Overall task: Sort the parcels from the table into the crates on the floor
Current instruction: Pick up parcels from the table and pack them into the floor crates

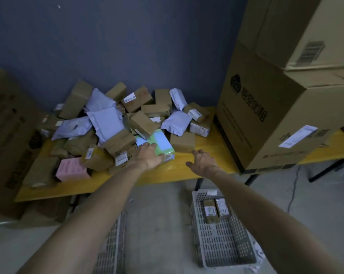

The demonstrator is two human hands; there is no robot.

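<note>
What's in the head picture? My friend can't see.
A left hand rests on a green parcel beside a pile on a yellow table; the right hand is open nearby. A grey floor crate holds brown parcels.

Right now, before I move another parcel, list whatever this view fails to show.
Head view only:
- Left crate: the left forearm and the bottom edge hide its contents.
- Labels on the parcels in the right crate: too small and blurred to read.
- Left hand on the green parcel: grip or mere touch, unclear.
- Heap: lower parcels buried under others.
</note>
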